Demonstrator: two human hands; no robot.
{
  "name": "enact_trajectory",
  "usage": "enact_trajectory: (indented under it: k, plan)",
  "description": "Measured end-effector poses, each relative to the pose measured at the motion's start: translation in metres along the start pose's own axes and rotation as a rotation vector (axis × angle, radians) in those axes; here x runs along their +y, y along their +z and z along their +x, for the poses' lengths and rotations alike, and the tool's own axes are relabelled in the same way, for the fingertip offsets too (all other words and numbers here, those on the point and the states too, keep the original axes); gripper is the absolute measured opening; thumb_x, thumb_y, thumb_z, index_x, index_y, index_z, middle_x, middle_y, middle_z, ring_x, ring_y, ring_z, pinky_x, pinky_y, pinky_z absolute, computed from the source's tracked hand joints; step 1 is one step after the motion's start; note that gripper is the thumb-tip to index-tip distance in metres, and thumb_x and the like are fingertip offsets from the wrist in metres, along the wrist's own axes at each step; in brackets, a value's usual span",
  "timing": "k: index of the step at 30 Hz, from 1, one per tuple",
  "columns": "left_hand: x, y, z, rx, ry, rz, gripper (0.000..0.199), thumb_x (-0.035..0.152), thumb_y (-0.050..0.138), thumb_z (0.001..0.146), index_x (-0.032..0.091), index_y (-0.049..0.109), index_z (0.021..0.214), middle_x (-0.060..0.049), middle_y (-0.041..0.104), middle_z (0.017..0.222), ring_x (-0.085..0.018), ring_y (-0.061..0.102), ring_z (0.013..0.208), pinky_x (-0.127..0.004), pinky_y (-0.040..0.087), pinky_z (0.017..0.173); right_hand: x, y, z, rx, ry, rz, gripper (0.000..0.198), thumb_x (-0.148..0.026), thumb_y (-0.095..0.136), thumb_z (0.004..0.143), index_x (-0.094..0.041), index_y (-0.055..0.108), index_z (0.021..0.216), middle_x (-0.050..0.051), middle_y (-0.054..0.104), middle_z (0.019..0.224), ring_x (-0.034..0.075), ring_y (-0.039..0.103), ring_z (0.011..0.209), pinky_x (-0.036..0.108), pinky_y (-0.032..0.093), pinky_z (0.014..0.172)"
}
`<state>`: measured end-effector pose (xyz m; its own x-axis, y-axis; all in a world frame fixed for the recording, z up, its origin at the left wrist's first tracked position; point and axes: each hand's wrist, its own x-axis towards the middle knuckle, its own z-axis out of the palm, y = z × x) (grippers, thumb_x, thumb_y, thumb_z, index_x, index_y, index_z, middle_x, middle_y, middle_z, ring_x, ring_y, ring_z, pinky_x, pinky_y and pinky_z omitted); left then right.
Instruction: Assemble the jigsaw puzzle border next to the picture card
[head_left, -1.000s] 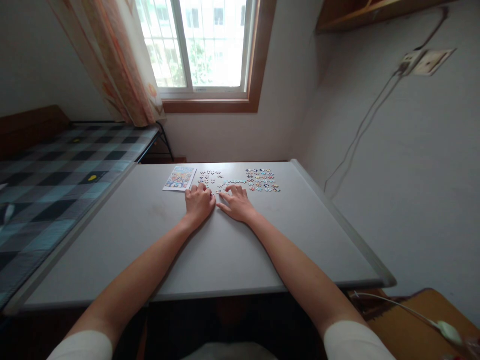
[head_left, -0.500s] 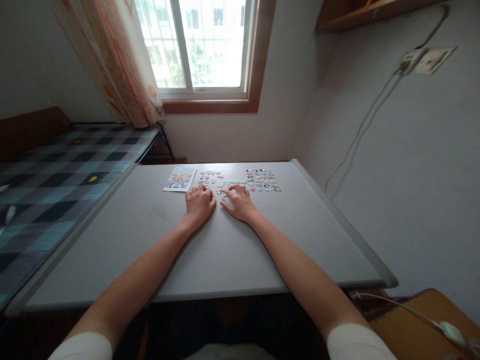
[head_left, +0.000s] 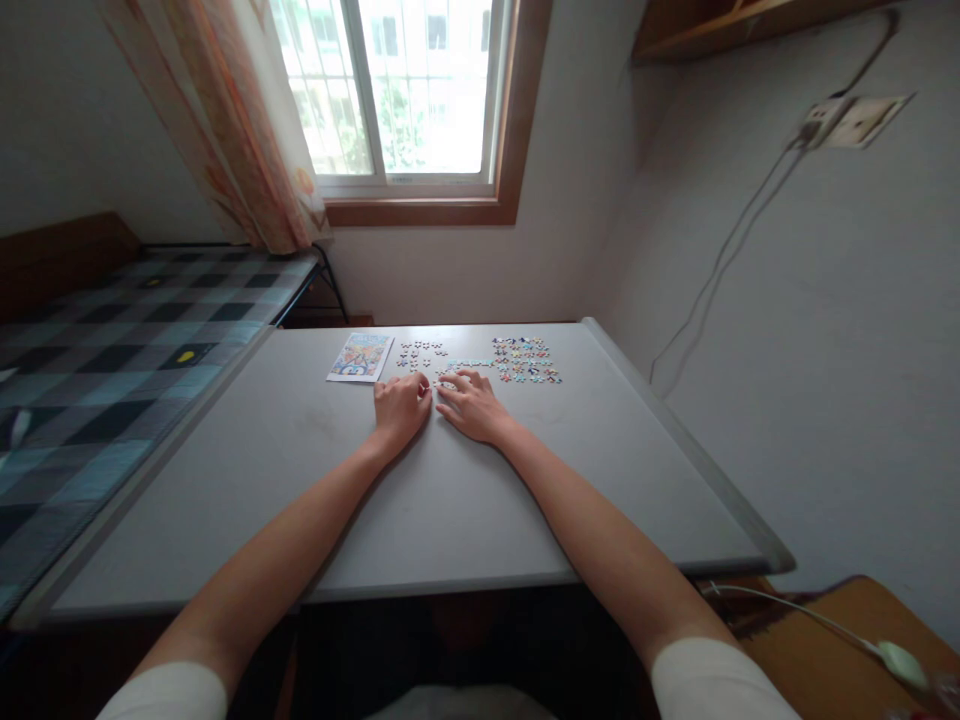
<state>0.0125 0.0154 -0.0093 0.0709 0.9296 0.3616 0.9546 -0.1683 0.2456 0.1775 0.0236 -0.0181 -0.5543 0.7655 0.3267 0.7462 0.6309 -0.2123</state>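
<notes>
The puzzle pieces [head_left: 523,354] lie flat on the pale tabletop [head_left: 465,510], near its far side, in front of me. They are small and knobbly, with lots of colors. A big bunch sits in rows to the right, and a smaller loose bunch sits to the left. Between them is a thin light blue strip [head_left: 471,363] of pieces that look joined.

My left hand [head_left: 401,408] is curled, with the thumb and pointing finger close together; I can't tell if a piece is pinched there. My right hand [head_left: 472,408] is open, palm down, fingers spread by the pieces below the strip. My fingers hide some of those.

A bright picture card [head_left: 361,358] lies just past my left hand, beside the loose bunch. A checked bed [head_left: 150,340] is on the left, and a window [head_left: 427,100] is ahead.
</notes>
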Motion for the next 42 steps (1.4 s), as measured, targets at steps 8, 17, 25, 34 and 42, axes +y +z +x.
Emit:
enact_trajectory:
  k: [8, 17, 25, 34, 42]
  plan:
    - [-0.001, -0.001, 0.002, 0.016, -0.046, -0.025, 0.017, 0.030, 0.049, 0.085, 0.023, 0.063, 0.090, -0.006, 0.071, 0.089, -0.024, 0.059, 0.093, -0.038, 0.033, 0.083, 0.002, 0.004, 0.002, -0.024, -0.027, 0.019, 0.046, -0.047, 0.046, 0.090, -0.024, 0.052, 0.130, 0.007, 0.050, 0.133, 0.030, 0.031, 0.124, 0.047, 0.027, 0.102]
    - [-0.010, 0.007, 0.008, 0.116, 0.025, -0.531, 0.022, 0.041, 0.058, 0.080, 0.020, 0.065, 0.077, -0.001, 0.071, 0.078, -0.014, 0.063, 0.071, -0.027, 0.046, 0.070, 0.010, 0.004, -0.001, 0.208, 0.165, 0.225, 0.029, -0.039, 0.051, 0.089, -0.025, 0.066, 0.110, 0.006, 0.061, 0.109, 0.023, 0.043, 0.107, 0.038, 0.033, 0.095]
    - [-0.006, 0.012, 0.006, 0.075, 0.076, -0.605, 0.022, 0.041, 0.061, 0.078, 0.020, 0.068, 0.076, -0.001, 0.072, 0.074, -0.015, 0.065, 0.069, -0.027, 0.049, 0.067, 0.011, 0.003, -0.002, 0.208, 0.149, 0.375, 0.017, -0.032, 0.055, 0.087, -0.022, 0.069, 0.089, 0.005, 0.064, 0.093, 0.020, 0.050, 0.099, 0.034, 0.036, 0.091]
    - [-0.006, 0.016, 0.006, 0.032, 0.161, -0.638, 0.017, 0.029, 0.056, 0.081, 0.023, 0.068, 0.091, -0.001, 0.073, 0.090, -0.012, 0.065, 0.070, -0.022, 0.047, 0.059, 0.020, 0.004, 0.002, 0.287, 0.216, 0.500, 0.020, -0.030, 0.051, 0.086, -0.018, 0.066, 0.081, 0.004, 0.063, 0.083, 0.016, 0.054, 0.088, 0.029, 0.041, 0.081]
    - [-0.008, 0.021, 0.006, 0.040, 0.190, -0.620, 0.019, 0.031, 0.059, 0.081, 0.024, 0.068, 0.095, 0.000, 0.072, 0.092, -0.011, 0.064, 0.068, -0.023, 0.048, 0.063, 0.021, 0.005, 0.003, 0.289, 0.244, 0.556, 0.020, -0.030, 0.051, 0.083, -0.017, 0.065, 0.079, 0.004, 0.062, 0.080, 0.016, 0.054, 0.085, 0.028, 0.042, 0.077]
